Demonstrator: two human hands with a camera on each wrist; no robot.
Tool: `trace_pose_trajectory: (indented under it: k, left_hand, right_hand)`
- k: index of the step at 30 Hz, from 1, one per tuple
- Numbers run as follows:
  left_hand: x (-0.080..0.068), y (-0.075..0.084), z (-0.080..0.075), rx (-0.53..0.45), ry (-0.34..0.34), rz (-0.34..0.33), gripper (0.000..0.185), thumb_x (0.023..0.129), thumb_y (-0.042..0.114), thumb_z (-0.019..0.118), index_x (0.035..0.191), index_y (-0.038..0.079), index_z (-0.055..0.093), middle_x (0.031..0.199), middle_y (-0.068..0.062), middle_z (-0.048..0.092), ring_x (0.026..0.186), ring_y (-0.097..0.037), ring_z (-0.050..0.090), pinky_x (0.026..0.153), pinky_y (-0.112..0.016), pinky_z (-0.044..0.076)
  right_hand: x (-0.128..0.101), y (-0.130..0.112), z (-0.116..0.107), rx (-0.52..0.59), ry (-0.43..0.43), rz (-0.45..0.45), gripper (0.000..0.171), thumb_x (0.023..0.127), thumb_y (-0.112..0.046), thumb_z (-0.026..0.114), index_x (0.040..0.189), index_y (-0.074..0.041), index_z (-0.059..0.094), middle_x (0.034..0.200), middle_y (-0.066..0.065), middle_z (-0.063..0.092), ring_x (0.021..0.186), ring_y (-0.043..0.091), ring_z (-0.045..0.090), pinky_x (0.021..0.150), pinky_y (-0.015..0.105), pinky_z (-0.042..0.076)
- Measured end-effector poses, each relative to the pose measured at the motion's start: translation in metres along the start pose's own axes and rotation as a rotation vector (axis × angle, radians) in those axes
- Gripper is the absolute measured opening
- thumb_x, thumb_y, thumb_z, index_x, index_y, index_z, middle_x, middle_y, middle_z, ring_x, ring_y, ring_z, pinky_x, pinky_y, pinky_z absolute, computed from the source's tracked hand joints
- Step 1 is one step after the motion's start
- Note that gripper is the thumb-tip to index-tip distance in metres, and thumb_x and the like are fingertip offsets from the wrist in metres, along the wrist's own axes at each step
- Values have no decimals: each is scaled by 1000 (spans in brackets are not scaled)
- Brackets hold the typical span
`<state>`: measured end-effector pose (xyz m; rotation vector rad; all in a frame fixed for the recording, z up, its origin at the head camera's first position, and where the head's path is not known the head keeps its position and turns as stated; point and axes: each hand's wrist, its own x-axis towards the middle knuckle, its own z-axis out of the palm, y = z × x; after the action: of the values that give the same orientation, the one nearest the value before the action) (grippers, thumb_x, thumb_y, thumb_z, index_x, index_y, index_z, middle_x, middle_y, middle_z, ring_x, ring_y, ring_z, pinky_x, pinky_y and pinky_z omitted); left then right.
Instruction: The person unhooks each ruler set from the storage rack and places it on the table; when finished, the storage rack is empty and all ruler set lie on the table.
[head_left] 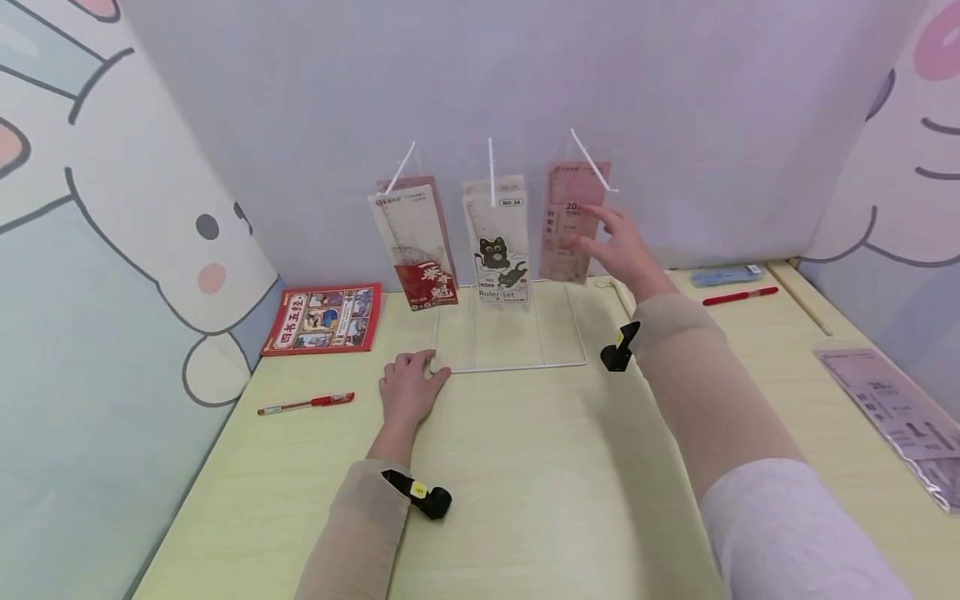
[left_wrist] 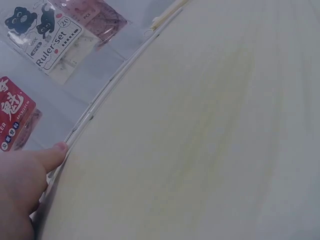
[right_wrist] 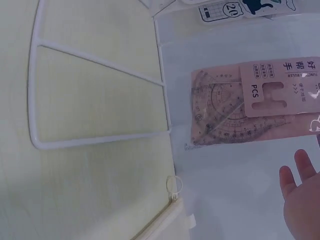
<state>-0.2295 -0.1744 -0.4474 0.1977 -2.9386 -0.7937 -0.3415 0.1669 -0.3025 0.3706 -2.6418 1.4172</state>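
Observation:
A white wire display rack (head_left: 517, 367) stands on the table, its hooks slanting out above the base. My left hand (head_left: 408, 383) grips the front left corner of that base; in the left wrist view the thumb (left_wrist: 56, 155) lies along the wire. From the right hook hangs a pink ruler set (right_wrist: 225, 107) in a clear sleeve. My right hand (head_left: 626, 258) is at its right side, fingers spread and overlapping the packet in the head view. A white cat-print ruler set (head_left: 495, 242) hangs in the middle, and a red-and-white ruler set (head_left: 415, 242) on the left.
A red comic-style book (head_left: 326, 319) lies at the back left, with a red pen (head_left: 306, 404) in front. On the right are a blue packet (head_left: 726, 275), another red pen (head_left: 741, 296), a thin stick (head_left: 801, 298) and a flat purple ruler packet (head_left: 892, 408). Printed walls enclose the table.

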Motion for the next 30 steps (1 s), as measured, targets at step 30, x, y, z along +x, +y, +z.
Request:
trace_pose_trajectory:
  k: [30]
  left_hand:
    - [-1,3,-2,4,-15,3,55,88,51,58,133,19,52,127,-13,45,113,-33,36,93,-50,29]
  right_hand:
    - [-38,-6,7,216,282,114,63,83,-37,70,137,-24,40,134,9,32,104,25,56,74,36,53]
